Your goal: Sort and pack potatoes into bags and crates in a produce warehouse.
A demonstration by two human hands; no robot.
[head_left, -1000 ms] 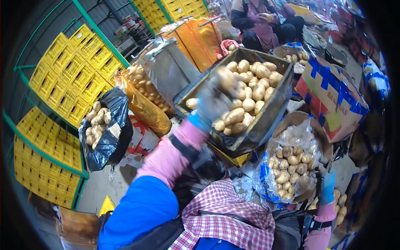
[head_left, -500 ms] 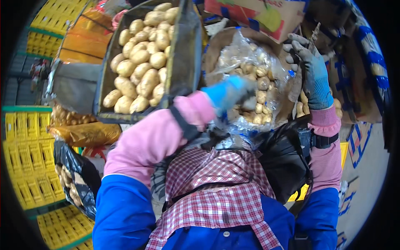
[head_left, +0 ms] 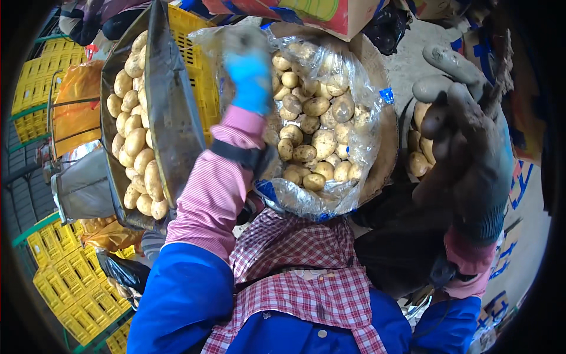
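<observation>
My left hand (head_left: 244, 62), in a blue glove with a grey palm, is over the upper left rim of a round container. Motion smears its fingers, so I cannot tell what they hold. Potatoes (head_left: 316, 106) of mixed sizes, some with dirt on them, lie in the clear plastic lining (head_left: 368, 141) of this brown container (head_left: 386, 150). At the right my right hand (head_left: 466, 133), in a dirty grey and blue glove, is raised close to the view with its fingers apart. A ragged brown strand (head_left: 505, 74) sticks up beside them.
To the left stands a dark, open-topped holder (head_left: 177, 100) with paler potatoes (head_left: 137, 138). More potatoes (head_left: 420, 147) lie behind my right hand. Yellow crates (head_left: 76, 265) are stacked at the left. A red printed carton (head_left: 330, 15) and black plastic bag (head_left: 386, 29) are at the far side.
My left hand has moved from over the potatoes to the container's upper left rim. My right hand appears larger and lower. The view has shifted, with the potato holder now further left.
</observation>
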